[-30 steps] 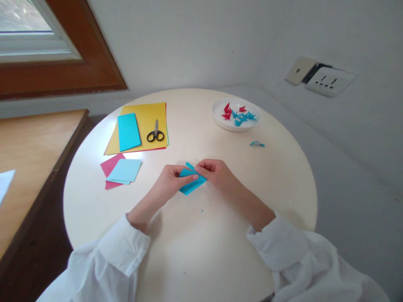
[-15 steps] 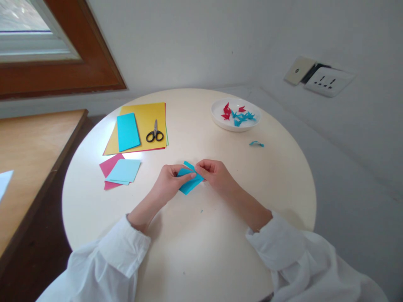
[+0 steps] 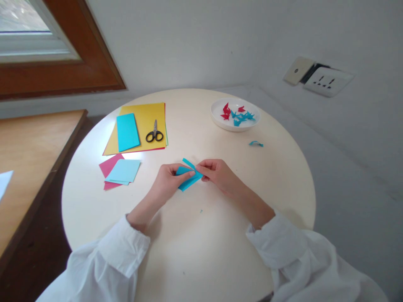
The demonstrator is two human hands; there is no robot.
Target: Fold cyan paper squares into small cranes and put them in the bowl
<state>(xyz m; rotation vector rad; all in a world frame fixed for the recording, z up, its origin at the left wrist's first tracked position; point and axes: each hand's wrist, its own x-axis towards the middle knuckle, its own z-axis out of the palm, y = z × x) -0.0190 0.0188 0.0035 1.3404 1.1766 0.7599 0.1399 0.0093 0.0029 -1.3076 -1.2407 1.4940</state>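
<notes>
A creased piece of blue paper [image 3: 188, 183] is held between both hands above the round white table [image 3: 201, 251]. My left hand [image 3: 172, 178] pinches its left part, thumb on top. With thumb and fingertips, my right hand [image 3: 215, 171] grips the paper's right end. A narrow blue strip [image 3: 188, 162] sticks out at the upper edge, apart from the wider part along most of its length. The fingers partly hide where strip and paper meet.
Scissors [image 3: 154, 132] and a folded blue sheet [image 3: 128, 132] lie on yellow paper [image 3: 151, 110]. Nearer are light blue squares [image 3: 124, 171] over pink ones [image 3: 110, 165]. A white dish [image 3: 220, 124] holds red and blue folded pieces; a blue scrap [image 3: 256, 144] lies before it.
The narrow strip now stands farther from the rest of the blue paper, with a wider gap. The paper's lower edge has tilted slightly up; both hands have shifted only a little.
</notes>
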